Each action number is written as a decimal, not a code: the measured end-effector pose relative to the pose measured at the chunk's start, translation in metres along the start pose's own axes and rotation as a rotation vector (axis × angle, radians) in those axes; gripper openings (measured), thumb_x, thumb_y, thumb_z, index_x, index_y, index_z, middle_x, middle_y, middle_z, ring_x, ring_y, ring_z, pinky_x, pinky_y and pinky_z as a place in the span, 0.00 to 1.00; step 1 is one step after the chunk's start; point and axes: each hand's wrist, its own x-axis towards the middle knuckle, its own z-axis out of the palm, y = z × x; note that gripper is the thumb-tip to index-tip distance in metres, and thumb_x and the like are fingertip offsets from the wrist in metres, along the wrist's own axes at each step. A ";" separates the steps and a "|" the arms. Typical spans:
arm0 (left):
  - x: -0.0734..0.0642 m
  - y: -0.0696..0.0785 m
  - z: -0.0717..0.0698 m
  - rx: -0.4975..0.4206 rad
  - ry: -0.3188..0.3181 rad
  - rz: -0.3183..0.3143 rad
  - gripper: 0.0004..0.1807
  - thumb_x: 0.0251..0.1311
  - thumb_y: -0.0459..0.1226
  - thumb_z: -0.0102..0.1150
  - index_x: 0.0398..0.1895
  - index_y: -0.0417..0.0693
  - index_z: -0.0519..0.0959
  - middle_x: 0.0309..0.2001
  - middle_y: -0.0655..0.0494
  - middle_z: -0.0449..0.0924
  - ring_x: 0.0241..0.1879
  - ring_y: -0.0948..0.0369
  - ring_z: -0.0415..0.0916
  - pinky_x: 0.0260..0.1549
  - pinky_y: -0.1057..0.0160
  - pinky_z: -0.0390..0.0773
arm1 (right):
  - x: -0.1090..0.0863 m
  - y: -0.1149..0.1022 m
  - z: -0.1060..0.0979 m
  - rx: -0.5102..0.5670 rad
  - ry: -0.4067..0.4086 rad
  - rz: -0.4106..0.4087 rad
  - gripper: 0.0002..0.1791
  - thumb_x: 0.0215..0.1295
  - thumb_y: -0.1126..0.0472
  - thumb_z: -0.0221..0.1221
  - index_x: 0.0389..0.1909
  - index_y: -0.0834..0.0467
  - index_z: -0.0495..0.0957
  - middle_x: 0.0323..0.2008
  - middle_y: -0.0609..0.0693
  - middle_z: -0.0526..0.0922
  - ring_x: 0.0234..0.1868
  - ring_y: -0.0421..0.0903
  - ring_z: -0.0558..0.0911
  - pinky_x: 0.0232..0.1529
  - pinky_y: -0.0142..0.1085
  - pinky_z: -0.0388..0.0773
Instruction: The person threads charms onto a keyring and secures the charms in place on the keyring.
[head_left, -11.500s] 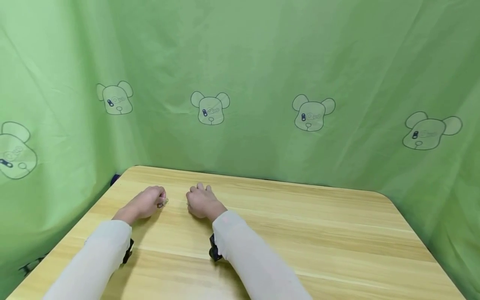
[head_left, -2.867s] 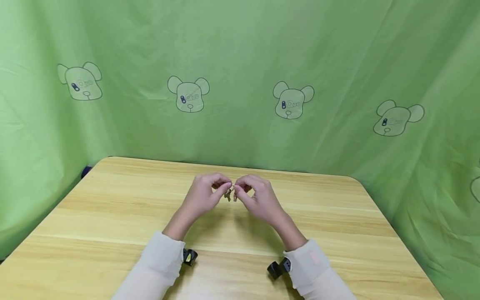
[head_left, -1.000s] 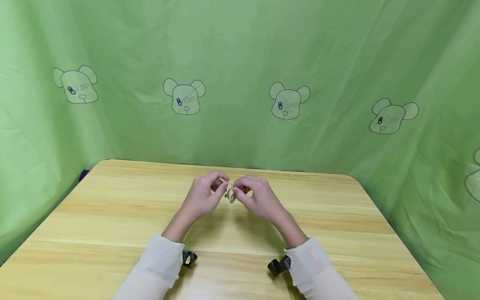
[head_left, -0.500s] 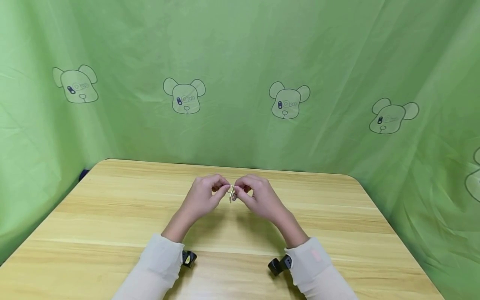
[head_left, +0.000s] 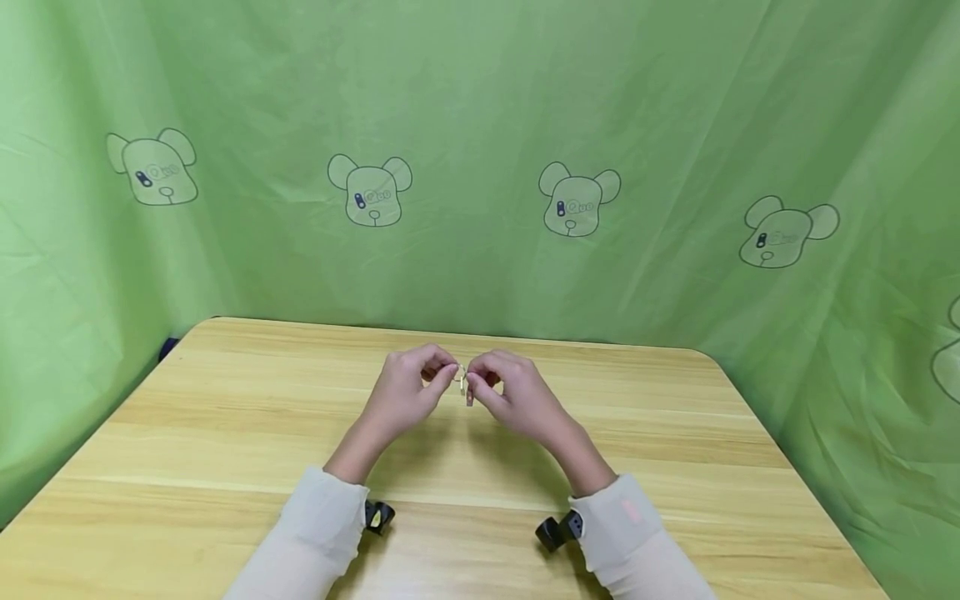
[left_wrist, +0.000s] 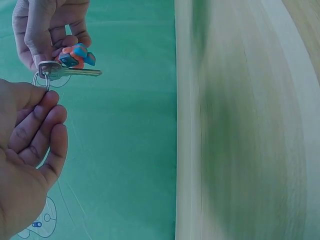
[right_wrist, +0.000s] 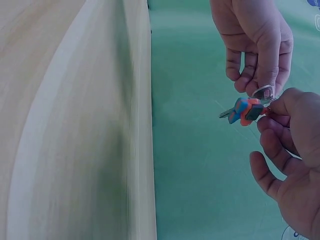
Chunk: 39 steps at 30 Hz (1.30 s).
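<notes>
Above the table, my left hand (head_left: 408, 390) and right hand (head_left: 519, 393) meet fingertip to fingertip. The left thumb and index finger pinch a thin metal key ring (left_wrist: 48, 84). A silver key (left_wrist: 80, 72) hangs from that ring, its blade pointing down toward the table. Between the right thumb and index finger is the upper end of a small orange and blue charm (right_wrist: 246, 111), which dangles beside the key. The right fingertips partly hide where charm and ring come together. The remaining fingers of both hands are loosely bent.
The wood-grain table (head_left: 225, 433) has rounded far corners. Behind it hangs a green curtain (head_left: 480, 275) printed with bear heads. A black wrist camera (head_left: 380, 517) sits under the left cuff, another camera (head_left: 553, 533) under the right.
From low over the table's left side, both hands have come together at the middle, lifting the key ring. In the last second the key and charm swing and turn slightly; the hands barely shift.
</notes>
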 end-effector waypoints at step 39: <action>0.000 -0.001 -0.001 0.034 -0.058 0.025 0.03 0.68 0.30 0.62 0.37 0.42 0.85 0.28 0.59 0.85 0.29 0.66 0.80 0.34 0.67 0.83 | -0.001 0.000 0.000 -0.015 0.020 -0.020 0.05 0.71 0.66 0.61 0.35 0.56 0.83 0.32 0.44 0.83 0.34 0.38 0.81 0.34 0.42 0.84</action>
